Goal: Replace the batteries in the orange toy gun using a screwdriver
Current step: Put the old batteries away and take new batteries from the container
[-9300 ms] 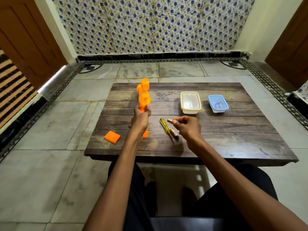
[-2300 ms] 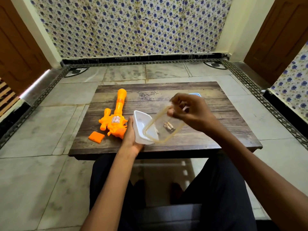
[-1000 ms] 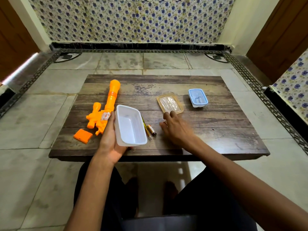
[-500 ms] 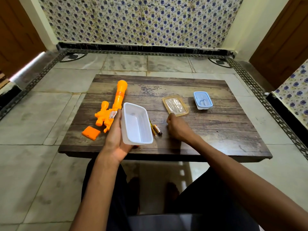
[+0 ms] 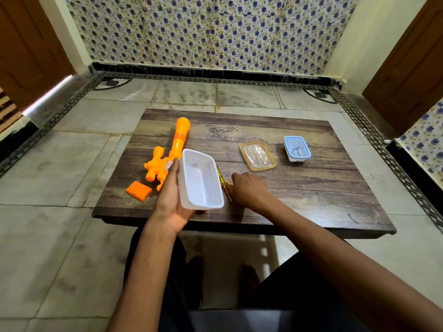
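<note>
The orange toy gun (image 5: pixel 171 155) lies on the left of the wooden table (image 5: pixel 299 188), its barrel pointing away from me. Its orange battery cover (image 5: pixel 138 190) lies loose beside it, near the front edge. My left hand (image 5: pixel 170 200) holds an open white plastic container (image 5: pixel 200 180) above the table's front. My right hand (image 5: pixel 248 189) rests on the table just right of the container, fingers curled over the spot where the batteries lay; the batteries are hidden under it. The yellow screwdriver (image 5: pixel 221 178) shows between the container and my right hand.
The container's beige-rimmed clear lid (image 5: pixel 257 155) lies flat in the table's middle. A small closed blue-lidded box (image 5: pixel 296 148) stands to its right. Tiled floor surrounds the low table; wooden doors stand at both sides.
My right hand has slid left onto the batteries beside the screwdriver, covering them. My left hand still holds the white container in about the same place.
</note>
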